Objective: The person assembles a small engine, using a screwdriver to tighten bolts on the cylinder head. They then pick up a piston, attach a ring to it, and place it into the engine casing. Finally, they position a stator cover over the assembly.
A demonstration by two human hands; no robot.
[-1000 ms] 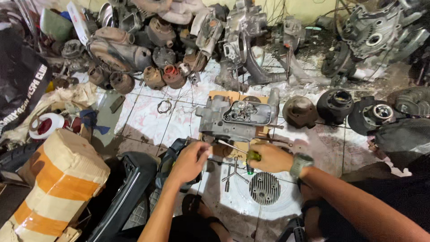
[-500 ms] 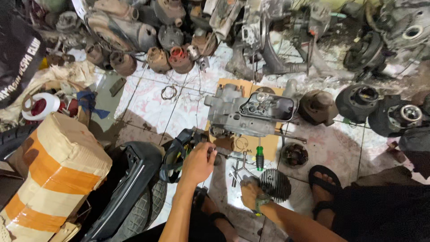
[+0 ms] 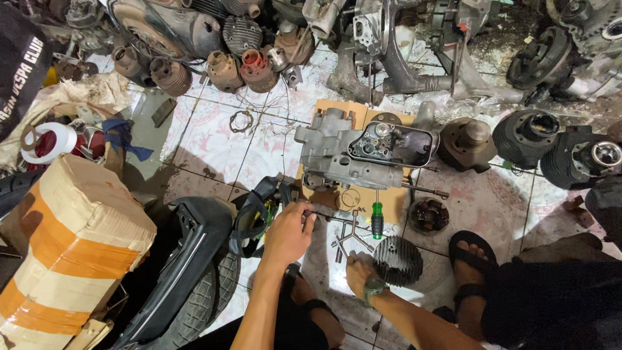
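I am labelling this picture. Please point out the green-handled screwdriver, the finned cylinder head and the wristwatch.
green-handled screwdriver [image 3: 376, 212]: head view, on its green handle.
finned cylinder head [image 3: 396, 260]: head view, middle of its fins.
wristwatch [image 3: 372, 285]: head view, on its face.

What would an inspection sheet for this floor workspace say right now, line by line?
Surface: patterned tile floor, stained; a cardboard sheet lies under the engine casing.
Job's things: grey engine casing, cover off; green-handled screwdriver and cross-shaped wrench lie in front of it; finned cylinder head beside the right hand.
Clutter: row of rusty cylinders at the back, a loose gasket ring, a taped cardboard parcel.
Grippers: left hand, fingers curled on a thin tool; right hand resting on the floor by the wrench, nothing seen in it.
Cables: thin wire trailing on the tiles.
Surroundings: scooter body panel and tyre, sandalled foot.
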